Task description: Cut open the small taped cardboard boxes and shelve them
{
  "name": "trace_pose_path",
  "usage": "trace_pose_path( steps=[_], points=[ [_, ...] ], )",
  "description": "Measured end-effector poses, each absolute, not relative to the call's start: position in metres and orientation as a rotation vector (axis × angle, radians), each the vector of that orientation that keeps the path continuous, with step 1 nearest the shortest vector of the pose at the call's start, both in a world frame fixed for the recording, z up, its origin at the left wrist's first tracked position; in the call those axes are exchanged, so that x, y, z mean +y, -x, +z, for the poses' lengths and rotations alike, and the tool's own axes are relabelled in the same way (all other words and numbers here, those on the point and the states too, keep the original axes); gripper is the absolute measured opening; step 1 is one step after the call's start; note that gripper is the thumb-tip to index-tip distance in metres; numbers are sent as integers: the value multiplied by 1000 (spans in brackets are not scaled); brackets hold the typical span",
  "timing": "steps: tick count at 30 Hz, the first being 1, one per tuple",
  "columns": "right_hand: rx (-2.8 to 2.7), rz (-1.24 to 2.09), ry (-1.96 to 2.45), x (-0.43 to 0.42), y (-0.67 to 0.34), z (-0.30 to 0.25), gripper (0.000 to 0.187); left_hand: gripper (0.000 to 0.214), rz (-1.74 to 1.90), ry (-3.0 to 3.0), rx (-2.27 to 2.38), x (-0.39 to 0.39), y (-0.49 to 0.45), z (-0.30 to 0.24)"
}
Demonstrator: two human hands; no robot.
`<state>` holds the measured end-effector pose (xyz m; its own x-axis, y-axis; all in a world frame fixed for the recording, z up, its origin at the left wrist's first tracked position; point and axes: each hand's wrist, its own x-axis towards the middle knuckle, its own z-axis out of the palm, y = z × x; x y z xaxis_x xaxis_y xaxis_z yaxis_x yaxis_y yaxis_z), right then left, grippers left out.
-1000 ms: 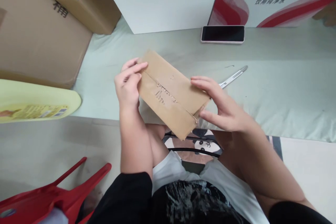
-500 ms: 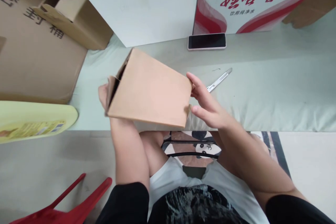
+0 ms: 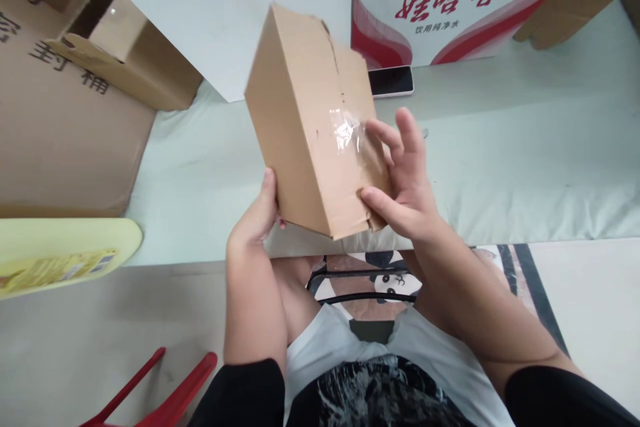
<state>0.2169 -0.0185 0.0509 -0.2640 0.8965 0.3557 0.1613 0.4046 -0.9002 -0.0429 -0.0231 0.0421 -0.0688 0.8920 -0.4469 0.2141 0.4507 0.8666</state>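
I hold a small brown cardboard box [image 3: 300, 120] tilted up on end above the table's near edge. A torn scrap of clear tape [image 3: 346, 130] clings to its right face. My left hand [image 3: 255, 217] grips the box's lower left corner from underneath, thumb showing beside it. My right hand [image 3: 403, 180] presses against the taped right face, thumb under the bottom edge and fingers spread upward.
A phone [image 3: 391, 81] lies behind the box, in front of a white and red printed carton [image 3: 450, 0]. Large brown cartons [image 3: 65, 93] stand at the left. A yellow board [image 3: 60, 250] sticks out at the left edge. The pale green table [image 3: 525, 160] stretches right. A red chair [image 3: 165, 387] stands below.
The box has been turned from lying flat with its seam up to standing on end, and raised. My right hand shifted onto the taped face; my left moved beneath the corner.
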Motion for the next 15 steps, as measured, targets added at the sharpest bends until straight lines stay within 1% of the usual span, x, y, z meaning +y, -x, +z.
trace_pose_path(
  steps=[1,4,5,7,9,11,13,15],
  points=[
    [-1675,973,944,-18,-219,52,85,95,626,-980,1534,-24,44,44],
    [-1695,1014,994,-16,-225,55,54,88,345,-1010,1487,-24,48,53],
    [-1718,1022,1012,-16,-226,56,47,84,315,-1048,1519,-23,49,55],
    [-1770,1026,1020,-15,-228,58,42,73,367,-1127,1659,-20,51,56],
    [-1835,1018,1002,-16,-228,60,45,58,642,-1217,1834,-17,51,54],
    [-1917,1000,978,-17,-226,61,50,52,1102,-1350,1876,-16,51,52],
    [-1993,993,936,-19,-223,60,55,53,1518,-1545,1687,-17,49,53],
    [-2054,1013,867,-22,-219,59,58,50,1679,-1758,1454,-21,47,57]
  ],
)
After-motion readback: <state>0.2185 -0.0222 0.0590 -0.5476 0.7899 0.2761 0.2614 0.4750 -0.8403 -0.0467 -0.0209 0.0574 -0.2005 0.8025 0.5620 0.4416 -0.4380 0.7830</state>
